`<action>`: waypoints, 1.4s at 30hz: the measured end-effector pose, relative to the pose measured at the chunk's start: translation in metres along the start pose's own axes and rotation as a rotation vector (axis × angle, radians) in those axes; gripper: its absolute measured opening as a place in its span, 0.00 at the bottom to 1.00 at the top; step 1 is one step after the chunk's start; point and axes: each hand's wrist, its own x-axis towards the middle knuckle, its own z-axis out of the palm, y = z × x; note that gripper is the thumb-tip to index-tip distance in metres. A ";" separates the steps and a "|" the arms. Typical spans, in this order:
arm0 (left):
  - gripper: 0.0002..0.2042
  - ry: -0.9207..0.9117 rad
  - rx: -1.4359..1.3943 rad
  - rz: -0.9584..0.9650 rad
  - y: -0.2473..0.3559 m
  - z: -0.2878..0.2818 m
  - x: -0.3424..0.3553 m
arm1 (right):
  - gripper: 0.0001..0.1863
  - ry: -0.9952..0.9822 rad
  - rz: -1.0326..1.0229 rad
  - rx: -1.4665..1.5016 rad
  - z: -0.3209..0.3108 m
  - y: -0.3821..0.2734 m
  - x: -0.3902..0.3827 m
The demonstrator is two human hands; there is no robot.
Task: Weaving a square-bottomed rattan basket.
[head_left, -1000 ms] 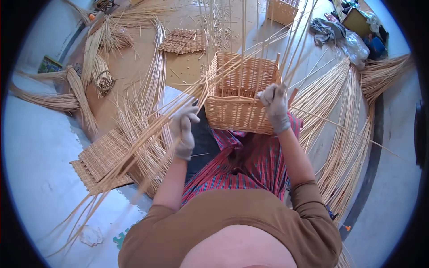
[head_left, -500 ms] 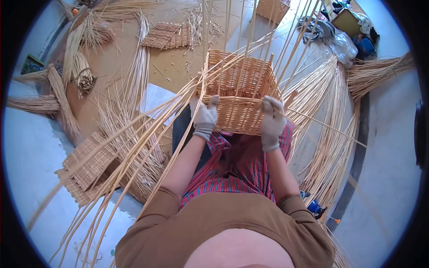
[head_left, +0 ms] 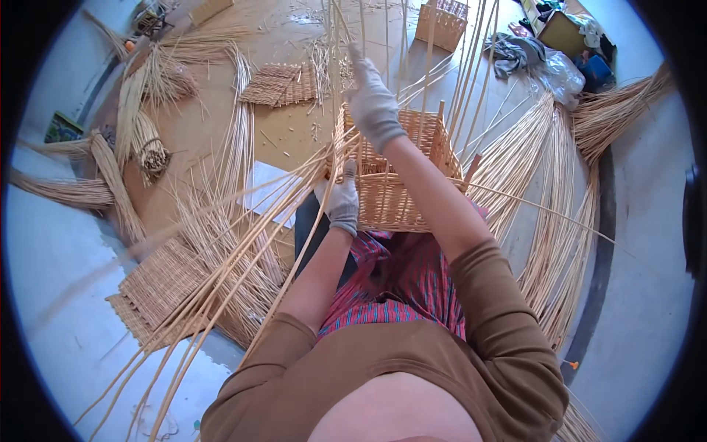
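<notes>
A square wicker basket (head_left: 394,199) is held at my lap, its tall upright rods standing from the walls. My left hand (head_left: 340,200), in a pale glove, is closed on the basket's near left corner, thumb up at the rim. Several long loose canes (head_left: 254,236) run from that corner down to the lower left. My right hand (head_left: 374,107), gloved too, reaches across the basket to its far left side. Its fingers stretch upward beside the upright rods, slightly blurred; contact with a rod cannot be made out. One thin cane (head_left: 545,210) sticks out to the right.
Bundles of cane (head_left: 530,147) spread on the right, with more bundles (head_left: 151,147) at the left. Woven panels (head_left: 166,283) lie at lower left and another woven panel (head_left: 280,85) farther off. A white sheet (head_left: 269,188), a box (head_left: 442,26) and plastic bags (head_left: 560,77) are around.
My right hand has left the basket's near right rim and moved up and left across it to the far rods. My left hand keeps its hold on the near left corner.
</notes>
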 end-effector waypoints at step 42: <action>0.15 -0.277 0.256 0.136 0.081 0.049 0.006 | 0.07 0.323 0.620 0.891 -0.170 0.098 -0.198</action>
